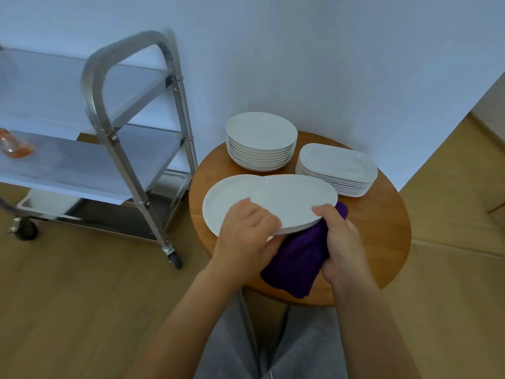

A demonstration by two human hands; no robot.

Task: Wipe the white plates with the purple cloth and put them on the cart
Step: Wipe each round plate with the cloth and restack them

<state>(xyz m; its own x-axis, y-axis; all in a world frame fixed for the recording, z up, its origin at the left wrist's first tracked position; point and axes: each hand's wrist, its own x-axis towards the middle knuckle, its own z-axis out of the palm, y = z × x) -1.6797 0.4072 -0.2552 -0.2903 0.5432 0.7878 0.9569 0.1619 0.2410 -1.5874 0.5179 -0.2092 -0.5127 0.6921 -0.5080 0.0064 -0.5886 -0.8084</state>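
The left hand [247, 231] grips the near rim of a big oval white plate [269, 199], the fingers curled over the edge onto its top. The right hand [341, 242] holds the right end of the same plate, the thumb on top of the rim, and its fingers are closed around the purple cloth [296, 258] under the plate. The cloth hangs down between the two hands, partly hidden by the plate and the right hand.

The plate is held over the near part of a round wooden tabletop [382, 228]. Behind it, on the tabletop, stands a stack of round white plates [261, 140], and just beside that, to the right, a stack of oblong white plates [337, 169]. The two stacks stand close, near the white wall [328, 64].

To the left of the tabletop stands the metal cart [131, 127] with shelves and wheels, on a wooden floor [82, 296]. On its middle shelf at the far left lies an orange clear thing [16, 147], too blurred to tell. Something white [52, 202] lies on the lowest shelf. I can read no writing or labels anywhere. The person's grey trousers [300, 351] show at the bottom.
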